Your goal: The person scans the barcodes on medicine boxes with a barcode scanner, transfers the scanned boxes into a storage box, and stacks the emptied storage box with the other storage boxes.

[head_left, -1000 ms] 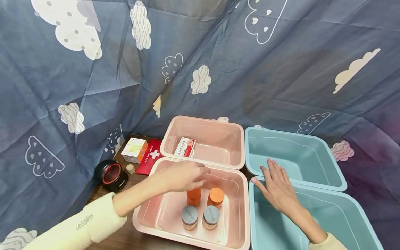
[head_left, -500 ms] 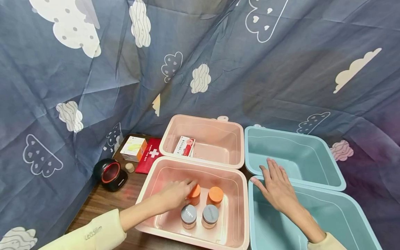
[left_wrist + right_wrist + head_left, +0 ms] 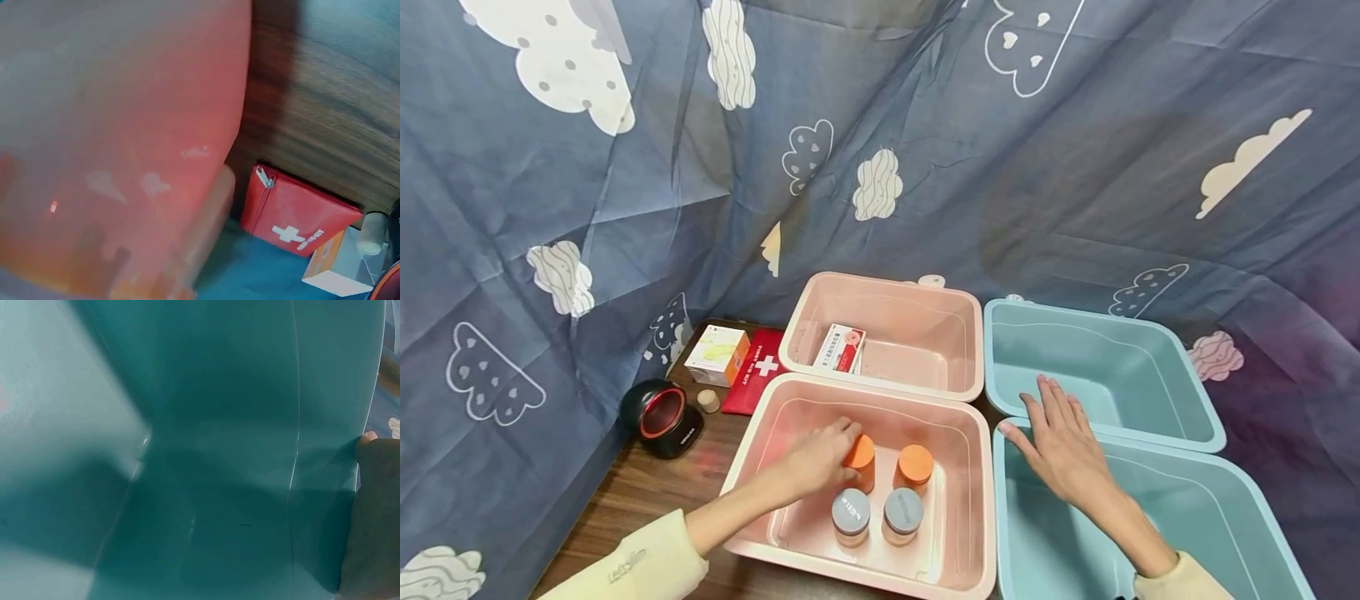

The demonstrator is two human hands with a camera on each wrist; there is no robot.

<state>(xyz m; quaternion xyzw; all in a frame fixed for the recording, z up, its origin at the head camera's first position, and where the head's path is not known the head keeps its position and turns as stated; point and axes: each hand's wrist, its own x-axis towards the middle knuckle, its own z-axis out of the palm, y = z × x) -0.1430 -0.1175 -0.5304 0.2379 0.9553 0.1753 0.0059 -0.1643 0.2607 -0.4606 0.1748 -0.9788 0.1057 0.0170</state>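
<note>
Left hand [image 3: 811,460] grips an orange-lidded jar [image 3: 860,461] inside the near pink bin [image 3: 970,508] | beside it: second orange jar [image 3: 914,466], two grey-lidded jars [image 3: 851,515] | far pink bin [image 3: 955,333] holds a red-white box [image 3: 841,347] | right hand [image 3: 1063,446], fingers spread flat, rests on the near teal bin's rim [image 3: 1180,473], holding nothing.

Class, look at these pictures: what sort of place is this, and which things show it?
Probably a makeshift staged tabletop, not a lived-in room: a cloud-print cloth hangs as a backdrop behind a wooden table, where open pink bins and teal bins sit beside a red first-aid pouch.
</note>
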